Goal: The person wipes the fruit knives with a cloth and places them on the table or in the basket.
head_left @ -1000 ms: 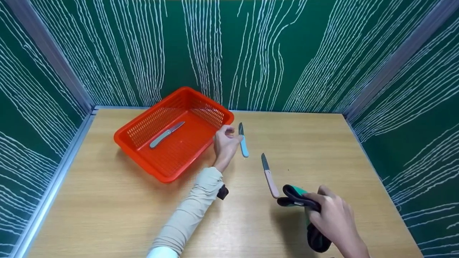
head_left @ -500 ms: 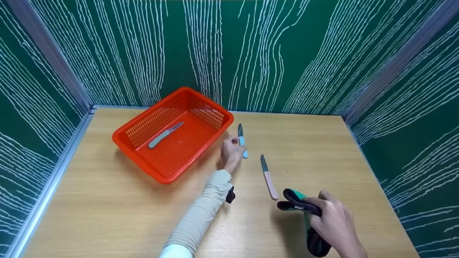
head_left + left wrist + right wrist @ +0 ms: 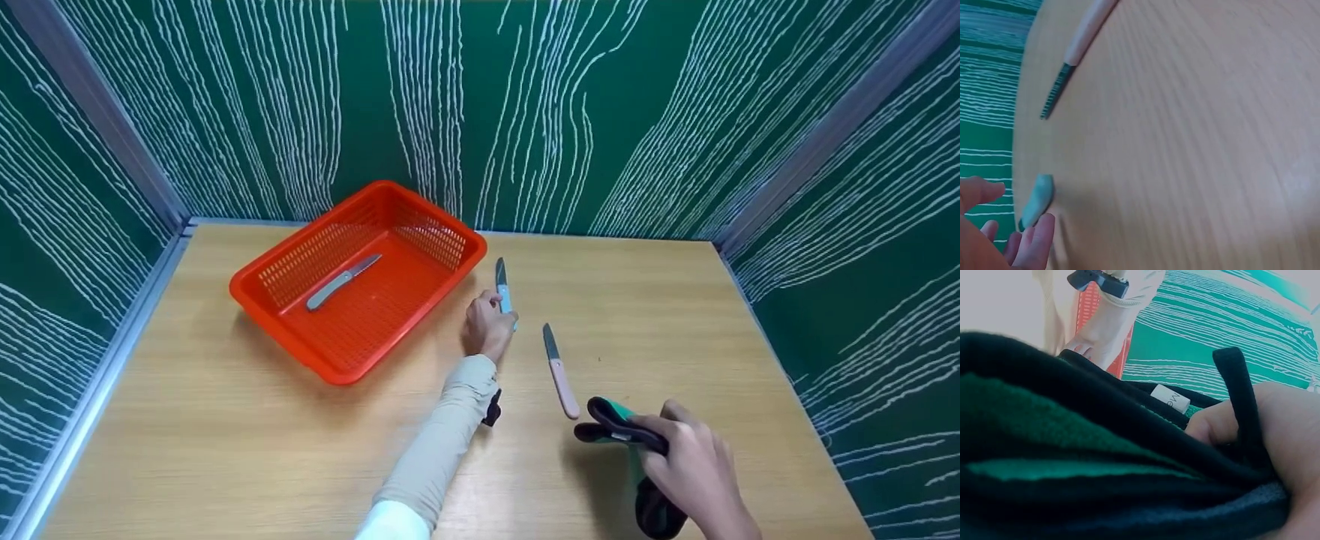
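My left hand (image 3: pixel 489 326) is at the handle of the light-blue knife (image 3: pixel 503 289) on the table. In the left wrist view, the thumb (image 3: pixel 985 191) stands apart from the fingers, whose tips overlap the blue handle (image 3: pixel 1039 197). To its right lies a pink-handled knife (image 3: pixel 561 382), blade pointing away. At the front right, my right hand (image 3: pixel 694 457) pinches a folded green cloth (image 3: pixel 626 427) with black edging. The right wrist view shows a black loop (image 3: pixel 1235 382) and a white label (image 3: pixel 1170 399) on that cloth.
An orange-red plastic basket (image 3: pixel 300 352) stands at the back left, with a grey-green-handled knife (image 3: pixel 330 290) inside. Green panels (image 3: pixel 525 112) with white wavy lines enclose the wooden table (image 3: pixel 262 465) at the back and both sides.
My left hand has come from beside the basket's rim, toward me and slightly right, down to the light-blue knife's handle. My right hand keeps its hold on the cloth almost unmoved.
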Available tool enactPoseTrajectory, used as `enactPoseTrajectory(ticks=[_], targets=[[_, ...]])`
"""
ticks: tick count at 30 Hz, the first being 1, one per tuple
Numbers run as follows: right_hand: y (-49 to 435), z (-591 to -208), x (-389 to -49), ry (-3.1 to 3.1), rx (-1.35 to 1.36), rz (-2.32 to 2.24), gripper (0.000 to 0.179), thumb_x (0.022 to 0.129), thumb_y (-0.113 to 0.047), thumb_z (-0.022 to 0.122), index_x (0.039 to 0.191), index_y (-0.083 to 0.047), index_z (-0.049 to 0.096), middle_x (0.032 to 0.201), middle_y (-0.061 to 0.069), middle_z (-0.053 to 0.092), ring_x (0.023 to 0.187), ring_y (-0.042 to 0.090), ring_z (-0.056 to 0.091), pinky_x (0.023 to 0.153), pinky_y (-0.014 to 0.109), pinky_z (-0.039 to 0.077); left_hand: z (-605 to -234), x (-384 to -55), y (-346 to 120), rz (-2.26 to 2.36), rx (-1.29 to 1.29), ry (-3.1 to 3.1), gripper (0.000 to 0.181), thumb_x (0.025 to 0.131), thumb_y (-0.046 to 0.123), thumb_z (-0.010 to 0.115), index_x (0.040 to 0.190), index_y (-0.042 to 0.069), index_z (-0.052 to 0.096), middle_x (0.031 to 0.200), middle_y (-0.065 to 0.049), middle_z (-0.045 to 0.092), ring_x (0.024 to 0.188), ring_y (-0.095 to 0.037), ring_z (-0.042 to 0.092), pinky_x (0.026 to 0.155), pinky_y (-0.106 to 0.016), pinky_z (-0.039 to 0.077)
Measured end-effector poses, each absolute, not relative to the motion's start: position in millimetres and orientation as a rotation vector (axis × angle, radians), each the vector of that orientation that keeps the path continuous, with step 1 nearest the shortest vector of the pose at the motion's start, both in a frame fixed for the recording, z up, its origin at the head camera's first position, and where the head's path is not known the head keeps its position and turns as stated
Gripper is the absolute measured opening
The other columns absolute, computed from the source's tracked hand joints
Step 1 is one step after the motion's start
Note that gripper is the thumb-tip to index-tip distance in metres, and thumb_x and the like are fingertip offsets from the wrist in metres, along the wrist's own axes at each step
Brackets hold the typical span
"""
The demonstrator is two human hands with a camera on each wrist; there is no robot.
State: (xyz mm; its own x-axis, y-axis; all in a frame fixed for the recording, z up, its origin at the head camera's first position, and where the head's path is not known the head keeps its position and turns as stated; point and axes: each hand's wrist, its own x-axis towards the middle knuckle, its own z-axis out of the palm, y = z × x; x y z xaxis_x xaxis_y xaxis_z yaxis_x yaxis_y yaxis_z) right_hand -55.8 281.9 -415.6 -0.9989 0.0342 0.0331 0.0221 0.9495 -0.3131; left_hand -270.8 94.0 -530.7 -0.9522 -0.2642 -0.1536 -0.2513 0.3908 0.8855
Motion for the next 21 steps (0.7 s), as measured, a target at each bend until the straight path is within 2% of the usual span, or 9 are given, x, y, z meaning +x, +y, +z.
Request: enactPoseTrajectory(ticks=[8,17,21], targets=[[283.8,-416.5,-55.8,-3.054,-0.083,0.497,0.031,0.072,-0.002,0.064,0.099,-0.013,0.076,0.077,0.001,0.047,0.059,0.018,0.044,0.048,0.029,0.033,-541.0,-273.5,105.0,-1.456,0.444,-2.676,0.035,0.076,0.019,0.078,0.108,0.013,0.066,0.09,-0.003,0.057,0.08,-0.019,0.056,0.074,-0.034,0.05],[284.9,-419.2,-57.2,-3.08,-0.116,0.504,0.031,0.073,-0.002,0.064,0.1,-0.012,0.076,0.076,0.002,0.047,0.06,0.018,0.045,0.049,0.029,0.035,-542.6,-282.7,111.4,-1.344,0.448,-2.703,0.042,0.074,0.018,0.08,0.11,0.008,0.062,0.092,-0.008,0.058,0.082,-0.021,0.057,0.077,-0.034,0.051],[285.4,-420.6,-58.7,-3.08,-0.112,0.516,0.03,0.074,-0.003,0.065,0.1,-0.013,0.076,0.076,0.002,0.047,0.061,0.018,0.045,0.05,0.029,0.034,-541.6,-286.3,110.2,-1.277,0.435,-2.761,0.035,0.078,0.01,0.074,0.11,0.005,0.061,0.091,-0.008,0.057,0.081,-0.02,0.056,0.077,-0.033,0.051]])
